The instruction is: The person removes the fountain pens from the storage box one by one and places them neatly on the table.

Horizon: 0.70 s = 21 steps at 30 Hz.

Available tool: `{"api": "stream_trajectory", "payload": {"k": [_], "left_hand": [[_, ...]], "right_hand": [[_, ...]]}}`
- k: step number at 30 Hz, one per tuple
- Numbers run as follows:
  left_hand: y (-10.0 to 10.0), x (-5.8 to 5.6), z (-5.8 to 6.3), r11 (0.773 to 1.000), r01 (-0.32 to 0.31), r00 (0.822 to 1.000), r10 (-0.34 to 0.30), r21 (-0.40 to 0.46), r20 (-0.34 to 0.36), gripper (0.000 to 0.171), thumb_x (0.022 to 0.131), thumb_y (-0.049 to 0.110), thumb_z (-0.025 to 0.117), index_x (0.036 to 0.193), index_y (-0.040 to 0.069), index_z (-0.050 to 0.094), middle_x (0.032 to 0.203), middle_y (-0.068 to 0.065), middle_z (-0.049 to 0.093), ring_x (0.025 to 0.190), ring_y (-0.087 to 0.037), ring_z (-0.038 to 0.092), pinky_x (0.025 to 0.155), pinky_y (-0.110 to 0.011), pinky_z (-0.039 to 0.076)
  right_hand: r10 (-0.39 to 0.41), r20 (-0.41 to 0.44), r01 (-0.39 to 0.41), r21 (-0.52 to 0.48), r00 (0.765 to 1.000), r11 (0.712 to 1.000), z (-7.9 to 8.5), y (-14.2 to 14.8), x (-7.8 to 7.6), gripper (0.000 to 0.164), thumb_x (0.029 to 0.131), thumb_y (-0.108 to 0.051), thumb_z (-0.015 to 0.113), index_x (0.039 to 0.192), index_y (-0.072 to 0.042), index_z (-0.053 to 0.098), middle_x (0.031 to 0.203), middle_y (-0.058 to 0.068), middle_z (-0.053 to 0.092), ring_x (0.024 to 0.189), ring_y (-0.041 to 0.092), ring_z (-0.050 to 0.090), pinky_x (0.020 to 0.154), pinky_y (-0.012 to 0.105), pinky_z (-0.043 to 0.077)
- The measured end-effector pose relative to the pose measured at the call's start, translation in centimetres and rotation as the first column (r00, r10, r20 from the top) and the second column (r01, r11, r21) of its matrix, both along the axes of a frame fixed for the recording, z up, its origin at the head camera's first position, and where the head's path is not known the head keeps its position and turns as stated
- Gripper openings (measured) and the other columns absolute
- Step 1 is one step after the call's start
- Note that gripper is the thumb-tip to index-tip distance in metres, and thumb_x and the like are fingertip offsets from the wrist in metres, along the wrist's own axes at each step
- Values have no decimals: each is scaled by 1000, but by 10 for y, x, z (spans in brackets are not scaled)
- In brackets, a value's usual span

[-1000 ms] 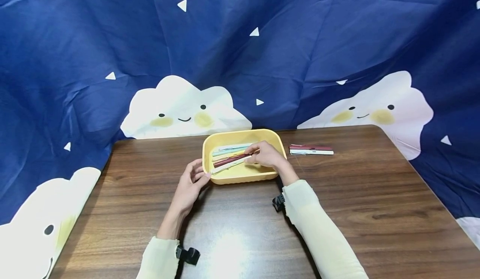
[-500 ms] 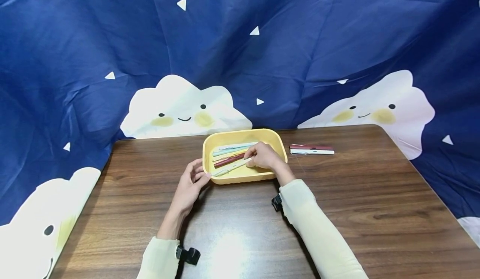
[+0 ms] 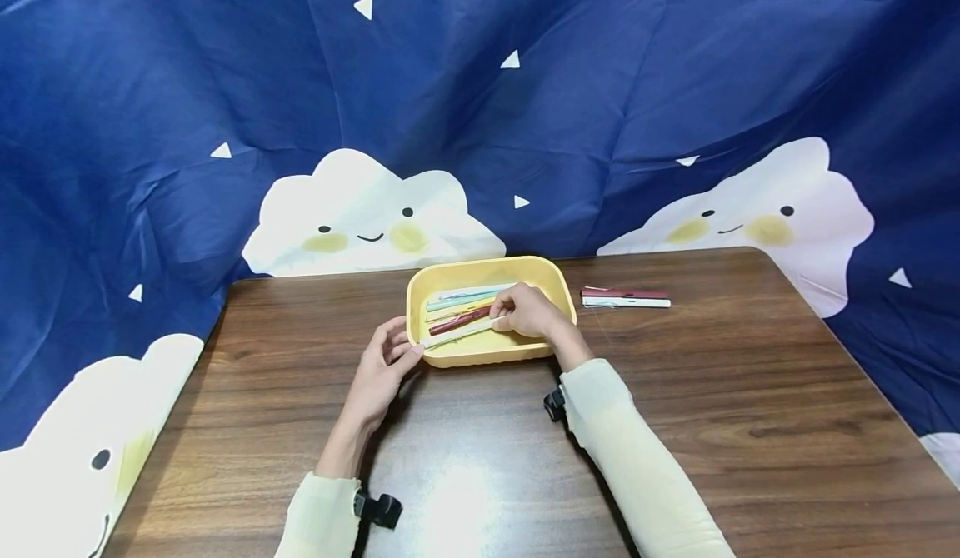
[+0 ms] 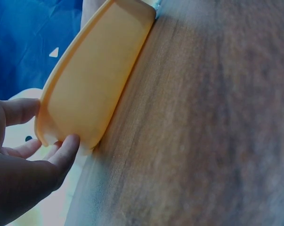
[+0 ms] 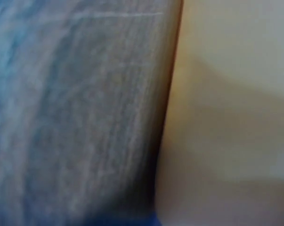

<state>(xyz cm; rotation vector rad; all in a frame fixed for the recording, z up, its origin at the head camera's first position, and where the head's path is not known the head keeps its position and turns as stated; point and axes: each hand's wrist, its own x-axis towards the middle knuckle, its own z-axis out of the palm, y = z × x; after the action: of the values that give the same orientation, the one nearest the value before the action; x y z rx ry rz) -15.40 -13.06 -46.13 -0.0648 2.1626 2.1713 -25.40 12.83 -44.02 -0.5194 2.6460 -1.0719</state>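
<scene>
In the head view a yellow box [image 3: 491, 360] stands near the table's back edge with several pens inside. My left hand [image 3: 381, 372] holds its near left corner; in the left wrist view the fingertips meet the box's wall [image 4: 87, 75]. My right hand [image 3: 527, 311] reaches in over the near right side and pinches the right end of a white pen [image 3: 457, 334], the nearest of those inside. Behind it lie a dark red pen [image 3: 459, 321], a yellow pen [image 3: 457, 310] and light blue pens [image 3: 465, 298]. The right wrist view shows a blurred box wall [image 5: 226, 117], but no fingers.
Right of the box, a dark red pen [image 3: 625, 293] and a white pen [image 3: 625, 302] lie side by side on the brown wooden table [image 3: 720, 408]. A blue cloth with cloud faces [image 3: 465, 83] hangs behind the table.
The white pen has turned slightly in the right hand's fingers, and that hand has shifted a little. The left hand stays at the box corner.
</scene>
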Motion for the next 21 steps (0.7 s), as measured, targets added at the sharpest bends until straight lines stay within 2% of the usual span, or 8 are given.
{"api": "stream_trajectory", "payload": {"k": [6, 14, 21], "left_hand": [[1, 0, -1, 1000, 1, 1000, -1, 3, -7, 58, 96, -1, 64, 148, 1, 39, 138, -23, 51, 117, -29, 52, 89, -21, 50], [2, -1, -1, 1000, 4, 1000, -4, 7, -9, 57, 96, -1, 65, 148, 2, 40, 137, -23, 52, 117, -28, 53, 88, -21, 50], [1, 0, 0, 1000, 10, 1000, -10, 9, -7, 58, 96, -1, 65, 149, 2, 39, 137, -23, 51, 117, -29, 52, 88, -21, 50]], "right_hand": [[-7, 50, 12, -101, 999, 995, 3, 3, 1, 6, 85, -3, 79, 82, -5, 76, 79, 1, 69, 75, 15, 56, 70, 28, 47], [-27, 65, 39, -181, 998, 983, 2, 6, 1, 6, 85, -3, 79, 89, 0, 78, 95, 8, 75, 87, 20, 61, 78, 32, 50], [-49, 165, 96, -290, 985, 952, 7, 7, 3, 8, 86, -2, 78, 92, 3, 77, 91, 7, 72, 78, 17, 59, 68, 29, 51]]}}
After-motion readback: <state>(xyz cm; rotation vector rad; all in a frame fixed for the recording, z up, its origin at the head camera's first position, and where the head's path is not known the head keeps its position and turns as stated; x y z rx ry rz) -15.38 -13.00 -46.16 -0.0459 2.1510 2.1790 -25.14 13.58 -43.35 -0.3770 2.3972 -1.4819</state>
